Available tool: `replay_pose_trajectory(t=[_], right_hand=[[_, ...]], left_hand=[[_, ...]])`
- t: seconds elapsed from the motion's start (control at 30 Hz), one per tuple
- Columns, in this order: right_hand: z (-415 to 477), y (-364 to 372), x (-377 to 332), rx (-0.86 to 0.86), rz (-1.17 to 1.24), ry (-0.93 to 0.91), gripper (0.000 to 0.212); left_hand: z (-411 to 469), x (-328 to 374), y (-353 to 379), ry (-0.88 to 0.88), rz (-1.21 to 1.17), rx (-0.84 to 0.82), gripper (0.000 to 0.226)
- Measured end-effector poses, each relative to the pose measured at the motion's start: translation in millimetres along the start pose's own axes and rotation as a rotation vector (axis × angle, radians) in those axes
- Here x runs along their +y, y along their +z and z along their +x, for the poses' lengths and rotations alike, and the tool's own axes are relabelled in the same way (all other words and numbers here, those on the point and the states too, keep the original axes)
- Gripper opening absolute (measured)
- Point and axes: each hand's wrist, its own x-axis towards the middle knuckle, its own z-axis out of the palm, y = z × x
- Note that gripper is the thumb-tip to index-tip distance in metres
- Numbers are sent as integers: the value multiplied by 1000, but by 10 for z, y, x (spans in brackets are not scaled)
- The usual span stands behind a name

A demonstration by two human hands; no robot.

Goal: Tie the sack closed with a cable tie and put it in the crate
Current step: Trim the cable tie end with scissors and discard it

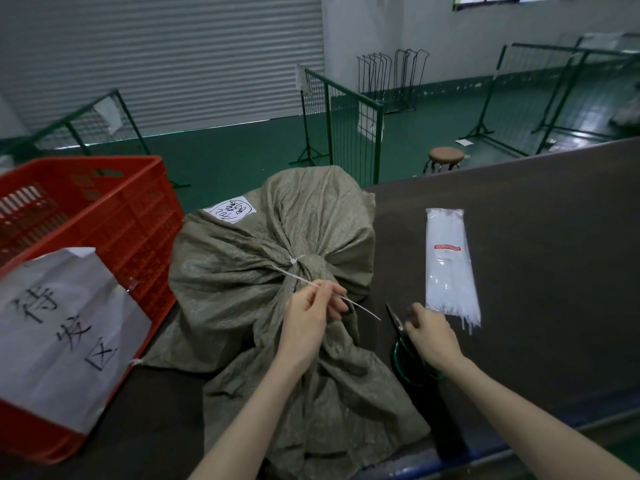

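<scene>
A grey-green woven sack [242, 271] lies on the dark table, its neck bunched and cinched by a white cable tie [294, 262]. The tie's long tail runs toward me and my left hand [311, 317] pinches it between thumb and fingers. My right hand [431, 336] rests over green-handled scissors [401, 348] lying to the right of the sack; its fingers cover the handles and I cannot tell whether they grip them. The red plastic crate [104, 216] stands to the left of the sack, with a white handwritten paper sign [59, 337] on its front.
A clear packet of white cable ties [450, 265] lies on the table [536, 254] right of the scissors. Beyond the table are a green floor, wire mesh partitions [346, 133], a round stool [446, 155] and a roller shutter.
</scene>
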Motion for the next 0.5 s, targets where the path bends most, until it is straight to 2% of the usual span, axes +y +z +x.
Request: replay_pose_trajectory(t=[0.07,0.13,0.23,0.33,0.5], right_hand=[[-7,-98,-130,105,349,-42,9],[-67,-236,-294,136,639,-90,17],[-180,-416,-498,-84,932,-188,18],[-252,-462,-483,-349,1005,-219,16],[-307,-440,-224,-357,1026,-126,8]], left_hand=[[-5,0,26,7,38,15,36],[-10,15,56,13,56,14,35],[-11,52,123,13,58,-9,34],[3,42,210,-15,4,-13,32],[-40,-5,344,-16,-3,-72,29]])
